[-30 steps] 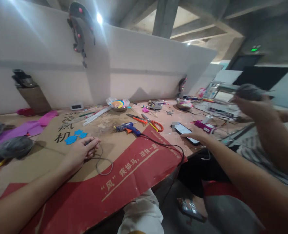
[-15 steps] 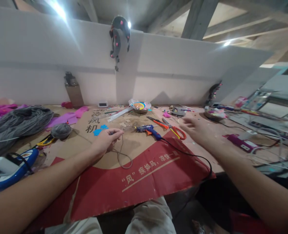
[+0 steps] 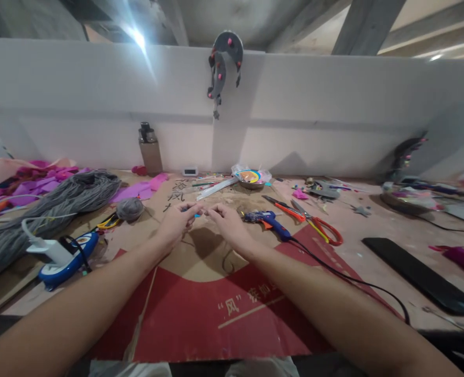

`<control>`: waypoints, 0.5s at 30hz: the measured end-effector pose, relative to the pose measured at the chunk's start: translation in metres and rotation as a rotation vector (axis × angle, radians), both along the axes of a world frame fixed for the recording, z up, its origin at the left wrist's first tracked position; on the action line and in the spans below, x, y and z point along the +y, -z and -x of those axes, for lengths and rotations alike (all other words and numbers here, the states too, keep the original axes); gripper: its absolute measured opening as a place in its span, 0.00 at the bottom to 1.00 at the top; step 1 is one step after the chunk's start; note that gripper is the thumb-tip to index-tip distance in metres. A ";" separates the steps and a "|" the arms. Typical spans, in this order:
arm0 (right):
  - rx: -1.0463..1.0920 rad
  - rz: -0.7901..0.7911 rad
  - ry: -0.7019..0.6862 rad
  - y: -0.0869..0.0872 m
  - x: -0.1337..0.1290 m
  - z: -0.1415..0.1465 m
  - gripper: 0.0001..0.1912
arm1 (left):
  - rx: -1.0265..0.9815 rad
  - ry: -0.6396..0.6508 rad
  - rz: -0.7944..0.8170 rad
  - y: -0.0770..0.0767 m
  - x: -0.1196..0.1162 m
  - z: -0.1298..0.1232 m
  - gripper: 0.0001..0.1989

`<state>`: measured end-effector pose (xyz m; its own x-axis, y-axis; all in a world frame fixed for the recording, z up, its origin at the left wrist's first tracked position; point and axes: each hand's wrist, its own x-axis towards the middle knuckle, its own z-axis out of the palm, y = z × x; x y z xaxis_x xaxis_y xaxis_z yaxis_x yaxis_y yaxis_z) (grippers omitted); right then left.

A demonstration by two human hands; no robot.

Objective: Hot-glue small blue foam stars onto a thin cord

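Above the cardboard (image 3: 195, 262), my left hand (image 3: 177, 224) and my right hand (image 3: 229, 225) meet with pinched fingertips close together. A strand of grey yarn (image 3: 229, 263) curls on the cardboard under my hands, and my left fingers are closed on it. What my right fingertips pinch is too small to make out. To the right of my right hand lies a blue glue gun (image 3: 270, 221) with an orange trigger. Orange-handled scissors (image 3: 322, 228) rest beyond it. The ball of grey yarn (image 3: 130, 209) sits left of my left hand.
A big grey yarn hank (image 3: 70, 209) and a blue-and-white power strip (image 3: 69, 262) occupy the left. A black flat case (image 3: 420, 275) lies at the right. Behind stand a brown bottle (image 3: 150, 154) and a bowl (image 3: 252, 183). A decorated grey crescent (image 3: 230, 44) hangs on the white panel (image 3: 314, 89).
My right hand has come in from the right side of the table to meet my left hand, its fingers now pinched. The whole view has turned to the right.
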<state>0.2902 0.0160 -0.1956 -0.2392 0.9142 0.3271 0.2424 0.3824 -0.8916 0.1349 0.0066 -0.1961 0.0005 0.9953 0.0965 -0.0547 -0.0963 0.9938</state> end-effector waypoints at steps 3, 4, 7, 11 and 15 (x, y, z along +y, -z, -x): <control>-0.014 0.012 0.034 0.003 0.002 -0.006 0.11 | 0.096 0.044 0.066 0.006 0.002 0.005 0.17; -0.020 0.023 0.044 0.004 0.003 -0.008 0.11 | 0.103 0.055 0.079 0.007 0.002 0.007 0.16; -0.066 0.037 0.049 0.011 0.008 -0.011 0.11 | 0.082 0.065 0.115 0.008 0.003 0.008 0.14; -0.140 -0.070 0.072 0.007 0.004 -0.014 0.11 | 0.052 0.047 0.153 0.010 0.002 0.006 0.15; -0.030 -0.120 -0.076 -0.033 -0.035 -0.018 0.22 | 0.046 0.016 0.155 0.011 -0.002 0.003 0.15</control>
<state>0.3086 -0.0185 -0.1621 -0.3179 0.8478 0.4246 0.2346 0.5042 -0.8311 0.1324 0.0049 -0.2070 0.0175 0.9981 -0.0587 -0.0090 0.0588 0.9982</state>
